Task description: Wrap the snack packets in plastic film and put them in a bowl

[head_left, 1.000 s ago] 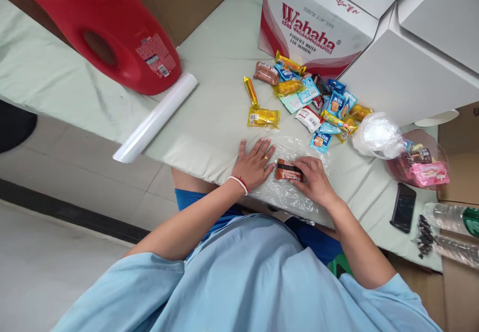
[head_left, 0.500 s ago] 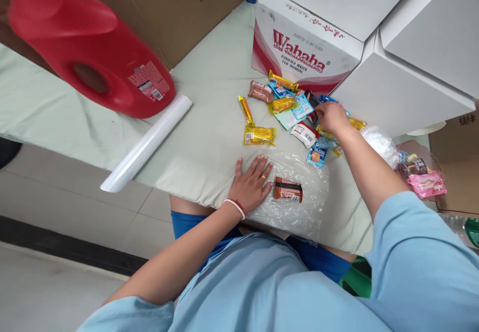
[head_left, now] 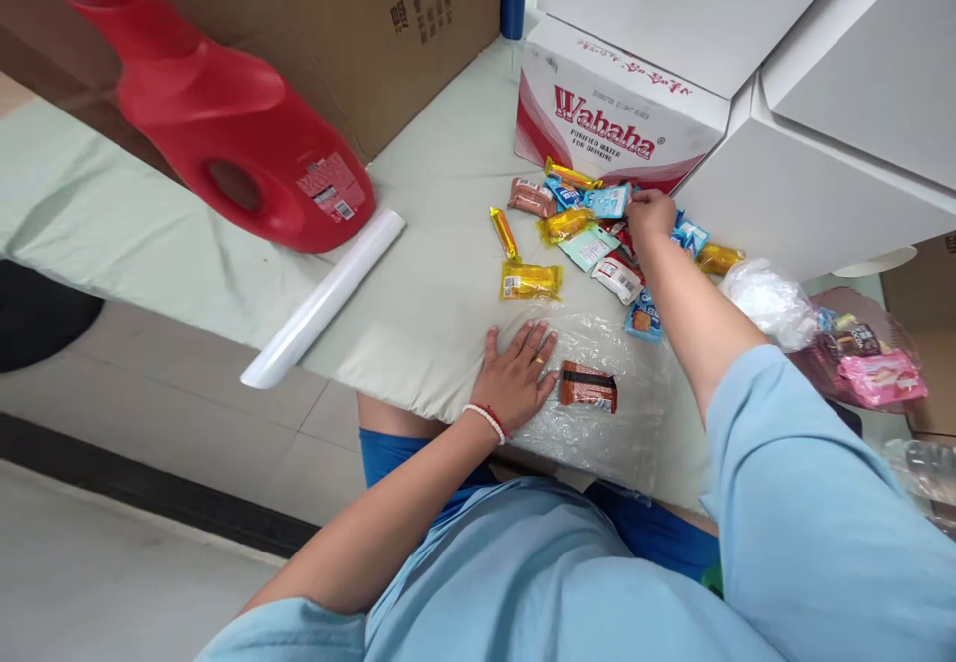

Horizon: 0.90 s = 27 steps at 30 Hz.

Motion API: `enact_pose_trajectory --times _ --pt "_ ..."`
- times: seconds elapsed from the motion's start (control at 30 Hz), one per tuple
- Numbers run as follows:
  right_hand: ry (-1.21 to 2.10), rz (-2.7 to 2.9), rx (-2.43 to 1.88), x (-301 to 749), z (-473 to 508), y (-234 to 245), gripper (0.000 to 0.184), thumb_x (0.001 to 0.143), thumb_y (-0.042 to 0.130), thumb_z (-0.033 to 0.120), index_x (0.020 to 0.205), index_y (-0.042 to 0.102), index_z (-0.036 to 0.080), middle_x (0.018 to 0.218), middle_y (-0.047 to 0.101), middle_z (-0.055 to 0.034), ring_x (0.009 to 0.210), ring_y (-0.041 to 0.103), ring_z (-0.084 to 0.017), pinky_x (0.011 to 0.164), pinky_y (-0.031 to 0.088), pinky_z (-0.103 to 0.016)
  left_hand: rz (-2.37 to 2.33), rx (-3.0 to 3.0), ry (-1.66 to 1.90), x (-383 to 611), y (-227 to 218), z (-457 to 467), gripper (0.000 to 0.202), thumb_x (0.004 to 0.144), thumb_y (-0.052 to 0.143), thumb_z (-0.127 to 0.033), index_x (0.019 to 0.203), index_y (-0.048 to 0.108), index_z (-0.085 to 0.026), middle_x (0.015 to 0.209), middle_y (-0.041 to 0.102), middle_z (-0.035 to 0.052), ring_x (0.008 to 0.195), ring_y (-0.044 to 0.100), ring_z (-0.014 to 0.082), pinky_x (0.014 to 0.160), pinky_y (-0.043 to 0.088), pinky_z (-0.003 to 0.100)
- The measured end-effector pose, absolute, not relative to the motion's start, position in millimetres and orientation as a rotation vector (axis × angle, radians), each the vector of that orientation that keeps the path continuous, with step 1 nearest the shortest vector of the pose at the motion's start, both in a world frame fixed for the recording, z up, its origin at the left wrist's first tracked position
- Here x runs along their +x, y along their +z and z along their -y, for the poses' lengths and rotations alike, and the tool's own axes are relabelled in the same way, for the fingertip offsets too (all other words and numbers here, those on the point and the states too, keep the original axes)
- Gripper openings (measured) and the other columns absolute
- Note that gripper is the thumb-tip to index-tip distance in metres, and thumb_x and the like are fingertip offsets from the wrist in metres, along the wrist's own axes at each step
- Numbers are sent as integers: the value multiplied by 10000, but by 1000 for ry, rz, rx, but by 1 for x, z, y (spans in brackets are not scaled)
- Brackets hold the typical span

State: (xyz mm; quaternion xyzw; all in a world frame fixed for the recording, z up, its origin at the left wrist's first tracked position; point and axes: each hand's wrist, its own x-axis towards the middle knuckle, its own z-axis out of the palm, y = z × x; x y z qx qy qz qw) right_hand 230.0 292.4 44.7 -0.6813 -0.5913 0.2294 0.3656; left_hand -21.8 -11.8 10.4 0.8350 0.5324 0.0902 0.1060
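My left hand (head_left: 515, 378) lies flat with fingers spread on a clear plastic bag (head_left: 619, 453). Just right of its fingertips, a brown snack packet (head_left: 589, 387) with a dark stripe rests on the bag. Farther off, my right hand (head_left: 651, 222) reaches into a pile of wrapped snacks, its fingers curled and pinched at the edge of a light blue snack packet (head_left: 608, 201). Around it lie a pale green packet (head_left: 589, 246), a white and red packet (head_left: 618, 274) and yellow-wrapped snacks (head_left: 530, 281). The fingertips are partly hidden.
A red jug (head_left: 254, 154) and a white roll (head_left: 325, 299) are on the left, the roll jutting past the table edge. A Wahaha carton (head_left: 616, 110) and white boxes (head_left: 851, 179) stand behind. At right are a crumpled plastic bag (head_left: 769, 302) and a basket of snacks (head_left: 826, 358).
The light blue packet has shifted away from me with my right hand, uncovering more of the pale green packet. My left hand stays flat on the bag. The view has shifted slightly.
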Motion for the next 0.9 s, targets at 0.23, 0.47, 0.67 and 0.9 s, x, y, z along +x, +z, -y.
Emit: enact_pose_trajectory --times 0.23,0.47,0.67,0.9 --pt "792 1176 -1662 275 -192 83 265 836 745 267 1033 704 96 936 734 -100 646 551 -87 578 400 -249 -1563 2454 293 -22 8 12 598 1078 292 -504 1624 363 -272 1718 286 71 1603 247 271 1284 64 693" --pt "1550 1149 -1662 258 -21 71 463 629 888 507 936 738 196 873 754 -37 689 653 -160 617 499 -282 -1552 2444 316 -21 8 12 596 1072 320 -478 1630 357 -274 1713 298 83 1597 261 295 1275 53 708" --pt "1032 1737 -1742 233 10 59 395 884 641 565 990 751 201 1018 758 -92 891 697 -232 832 554 -389 -1572 2455 318 -19 7 12 608 1063 340 -481 1633 351 -271 1704 320 97 1591 274 317 1261 80 727" --pt "598 2480 -1755 216 14 90 630 862 773 491 1431 602 282 1428 624 -105 1111 695 -298 870 553 -373 -1591 2464 311 -18 8 14 592 1068 331 -481 1619 372 -268 1706 319 94 1587 289 289 1267 80 710"
